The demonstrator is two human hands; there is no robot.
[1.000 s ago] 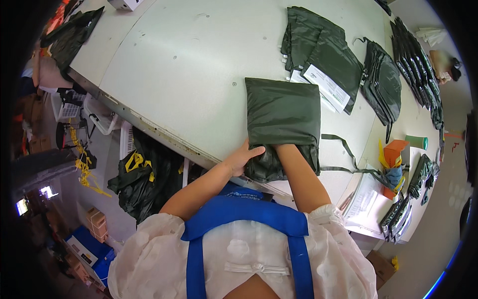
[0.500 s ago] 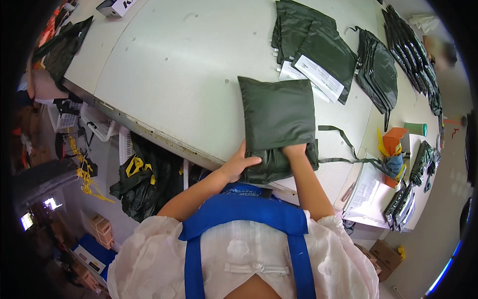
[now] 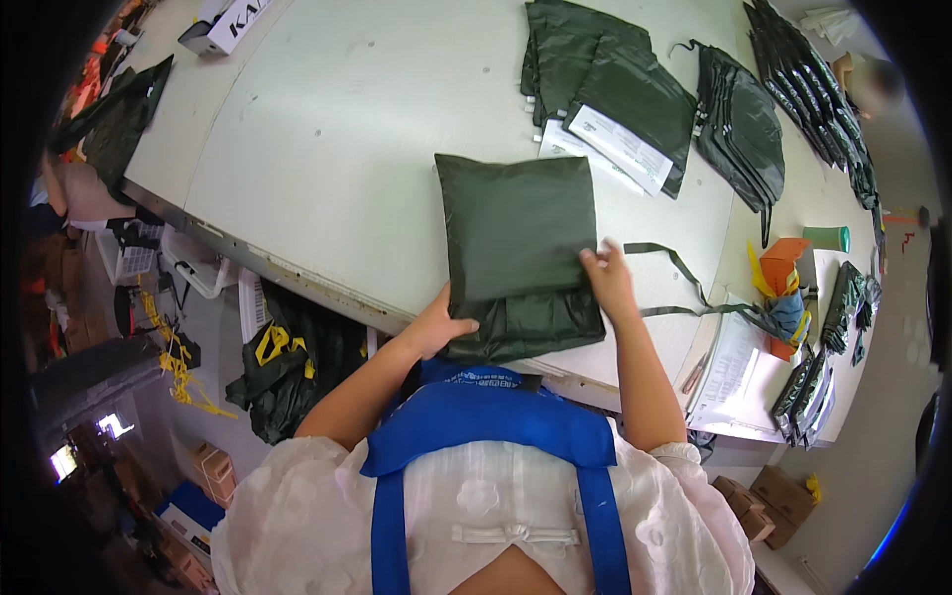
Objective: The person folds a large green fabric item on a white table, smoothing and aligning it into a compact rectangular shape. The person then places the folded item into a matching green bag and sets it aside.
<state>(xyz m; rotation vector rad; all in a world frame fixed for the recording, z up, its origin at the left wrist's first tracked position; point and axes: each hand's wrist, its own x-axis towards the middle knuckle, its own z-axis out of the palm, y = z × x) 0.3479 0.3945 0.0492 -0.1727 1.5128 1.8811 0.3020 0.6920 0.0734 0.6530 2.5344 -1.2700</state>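
Note:
A dark green fabric pouch (image 3: 518,230) lies at the table's near edge, its smooth upper panel overlapping a crinkled lower part. My left hand (image 3: 436,325) grips its lower left corner, thumb on top and fingers hidden beneath. At the right edge my right hand (image 3: 612,283) pinches the fabric between thumb and fingers. From beside that hand a thin dark green strap (image 3: 682,266) runs right across the table in a loop. Farther off lie several flat dark green pouches (image 3: 635,94), with white printed cards (image 3: 623,149) on and under them.
The pale table (image 3: 327,188) curves away to the left. On the right are a fanned stack of dark green pieces (image 3: 739,129), packaged dark bundles (image 3: 808,89), a green roll (image 3: 826,238), an orange box (image 3: 788,266) and papers (image 3: 729,382). Dark fabric (image 3: 297,367) hangs below the left edge.
My right hand has come out from under the upper panel to the pouch's right edge. The pouch has shifted slightly left with my left hand still on its corner.

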